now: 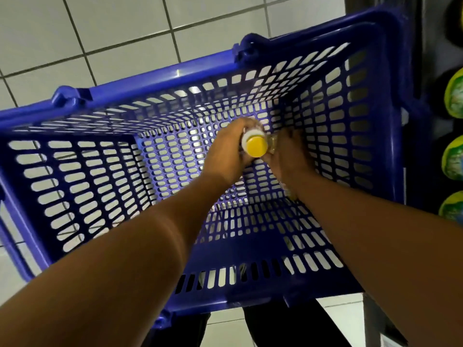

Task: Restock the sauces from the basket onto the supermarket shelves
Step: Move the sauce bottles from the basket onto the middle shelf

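White floor tiles point(112, 33), blue basket point(160, 76), our left hand point(225, 156) curled round yellow-capped bottle point(256, 146), our right hand point(288, 156), grip hidden.

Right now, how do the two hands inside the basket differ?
The left hand grips a bottle whose yellow cap faces the camera. The right hand lies over a second bottle, which is mostly hidden and shows no cap. The left hand's grip is plain to see, but the right hand's is hidden. Both reach deep into the blue basket.
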`<action>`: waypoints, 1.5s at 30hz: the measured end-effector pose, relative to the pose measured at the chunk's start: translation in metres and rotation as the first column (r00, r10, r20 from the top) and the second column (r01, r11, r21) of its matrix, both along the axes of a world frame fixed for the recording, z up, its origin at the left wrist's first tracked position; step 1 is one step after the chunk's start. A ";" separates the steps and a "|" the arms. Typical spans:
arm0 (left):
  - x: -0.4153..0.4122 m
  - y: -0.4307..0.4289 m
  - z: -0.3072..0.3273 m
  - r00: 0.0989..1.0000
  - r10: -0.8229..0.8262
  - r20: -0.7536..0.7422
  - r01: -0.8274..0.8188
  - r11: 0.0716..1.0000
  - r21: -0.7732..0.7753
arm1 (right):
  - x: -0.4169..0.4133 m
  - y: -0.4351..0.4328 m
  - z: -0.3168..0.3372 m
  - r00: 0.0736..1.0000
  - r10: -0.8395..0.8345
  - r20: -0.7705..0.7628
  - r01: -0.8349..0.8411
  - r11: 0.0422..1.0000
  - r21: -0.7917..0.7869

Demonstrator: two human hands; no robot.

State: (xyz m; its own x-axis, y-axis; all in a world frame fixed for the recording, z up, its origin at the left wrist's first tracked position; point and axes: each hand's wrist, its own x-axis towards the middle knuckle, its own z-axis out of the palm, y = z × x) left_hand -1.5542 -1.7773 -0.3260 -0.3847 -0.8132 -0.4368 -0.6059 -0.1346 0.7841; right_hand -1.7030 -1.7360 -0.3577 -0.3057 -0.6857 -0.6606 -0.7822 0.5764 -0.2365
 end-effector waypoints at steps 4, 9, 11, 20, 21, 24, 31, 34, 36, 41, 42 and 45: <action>0.042 0.018 0.000 0.999 0.042 0.011 -0.043 0.990 0.136 | -0.003 -0.006 0.001 0.998 0.007 0.070 -0.013 0.996 0.087; 0.074 0.040 -0.001 0.996 0.091 0.012 -0.091 0.965 0.247 | -0.007 -0.017 0.015 0.955 -0.216 0.204 0.184 0.969 0.164; 0.083 0.046 -0.002 0.983 0.180 0.032 -0.181 0.930 0.321 | -0.005 -0.017 0.024 0.886 -0.383 0.261 0.338 0.920 0.199; 0.103 0.056 0.002 0.874 0.474 0.109 -0.432 0.652 0.623 | 0.008 0.038 0.067 0.641 -0.718 0.273 0.504 0.661 0.556; 0.103 0.056 0.002 0.868 0.480 0.126 -0.441 0.627 0.642 | 0.010 0.045 0.070 0.632 -0.725 0.273 0.474 0.641 0.604; 0.104 0.055 0.002 0.829 0.526 0.190 -0.491 0.523 0.697 | 0.016 0.057 0.075 0.600 -0.755 0.264 0.417 0.577 0.702; 0.121 0.053 0.006 0.792 0.520 0.321 -0.525 0.310 0.792 | 0.036 0.050 0.078 0.326 -0.879 0.349 0.435 0.467 0.770; 0.124 0.051 0.013 0.783 0.537 0.313 -0.510 0.267 0.817 | 0.048 0.048 0.078 0.295 -0.883 0.365 0.445 0.465 0.766; 0.127 0.051 0.016 0.780 0.548 0.301 -0.496 0.250 0.831 | 0.055 0.048 0.079 0.284 -0.886 0.366 0.455 0.461 0.762; 0.129 0.057 0.025 0.824 0.503 0.260 -0.504 0.442 0.742 | 0.070 0.051 0.080 0.312 -0.855 0.414 0.508 0.519 0.688; 0.129 0.058 0.029 0.830 0.503 0.243 -0.497 0.466 0.732 | 0.073 0.052 0.082 0.342 -0.835 0.430 0.507 0.550 0.664; 0.128 0.059 0.045 0.837 0.501 0.220 -0.479 0.477 0.737 | 0.079 0.057 0.094 0.434 -0.768 0.471 0.497 0.640 0.586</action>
State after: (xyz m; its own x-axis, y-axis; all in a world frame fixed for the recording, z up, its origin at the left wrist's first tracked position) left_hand -1.4264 -1.7178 -0.2813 -0.0475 -0.2651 -0.9630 -0.2360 -0.9338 0.2687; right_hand -1.6236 -1.6792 -0.2635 0.0228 -0.1913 -0.9813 0.1248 0.9744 -0.1870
